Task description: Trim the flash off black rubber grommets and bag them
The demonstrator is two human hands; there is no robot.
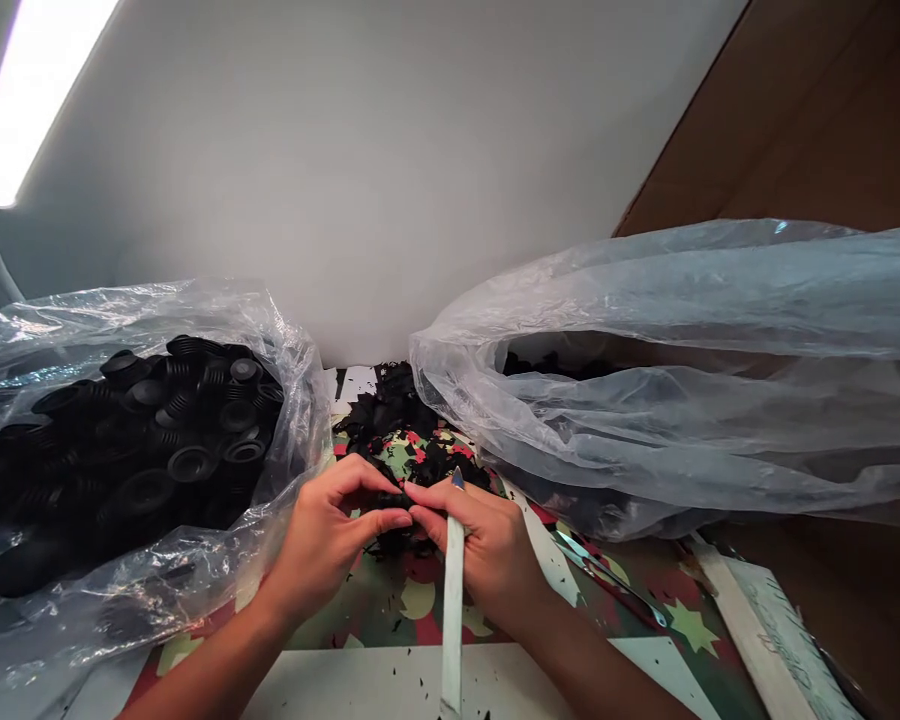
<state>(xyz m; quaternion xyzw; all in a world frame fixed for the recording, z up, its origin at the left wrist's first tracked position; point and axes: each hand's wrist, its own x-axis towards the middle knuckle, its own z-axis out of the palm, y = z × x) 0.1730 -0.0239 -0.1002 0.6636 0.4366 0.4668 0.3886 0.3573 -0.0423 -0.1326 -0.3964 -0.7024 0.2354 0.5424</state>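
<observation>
My left hand (331, 530) is closed, its thumb and fingers pinching a small black rubber piece (394, 499) that they mostly cover. Meeting it at the fingertips, my right hand (486, 535) is closed around a long, flat, white-handled tool (454, 610). The handle points down toward me, and a small bluish pointed tip shows above the fingers; I cannot tell its exact kind. The right fingertips also touch the black piece. Just beyond both hands lies a heap of black rubber scraps (394, 405).
A clear plastic bag (292, 350) full of black ribbed rubber parts (146, 430) stands at left. Another plastic bag (645, 430) lies open at right, by a cardboard box (810, 130). Scissors (611, 578) rest on the patterned table covering (420, 600). A lamp (37, 90) shines upper left.
</observation>
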